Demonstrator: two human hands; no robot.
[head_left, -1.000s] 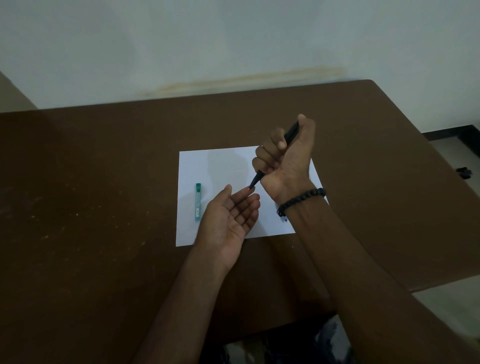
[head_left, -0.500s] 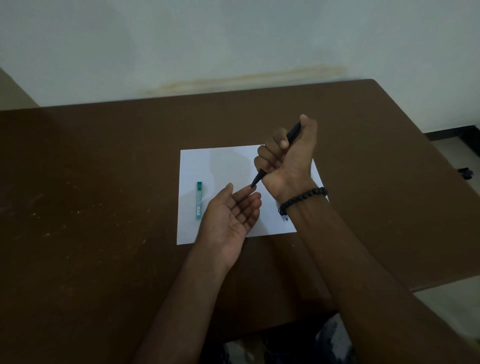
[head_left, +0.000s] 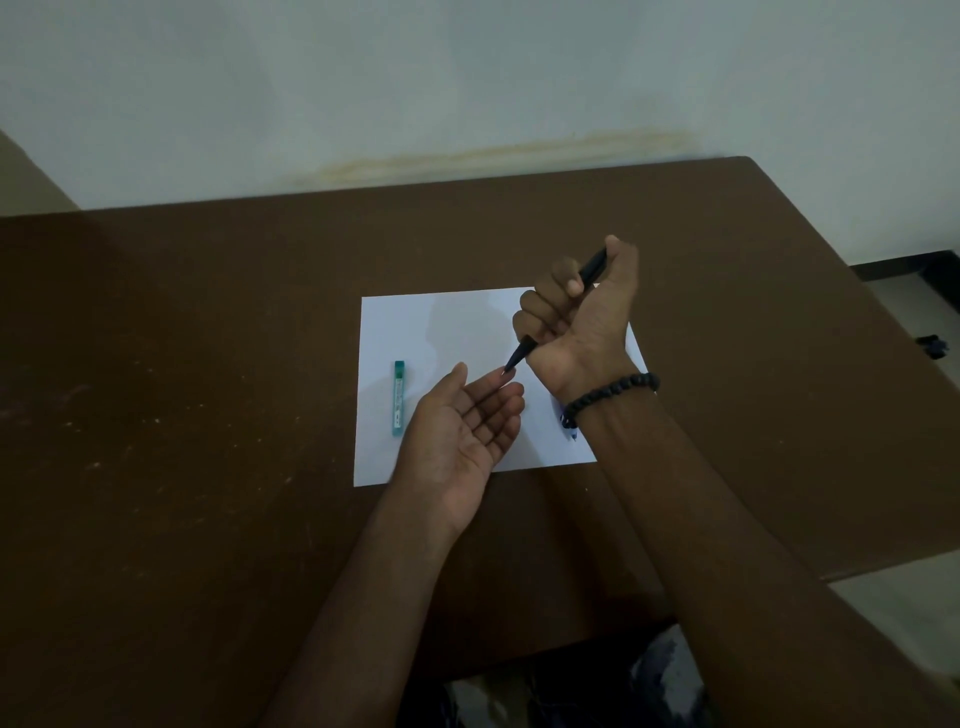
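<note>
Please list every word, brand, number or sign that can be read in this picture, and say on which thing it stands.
No text can be read here.
Teal tube: a pale label runs along it, but the print is too small and blurred to read.
Black pen, held in the right hand: no marking shows.
White paper: blank where it is visible.
</note>
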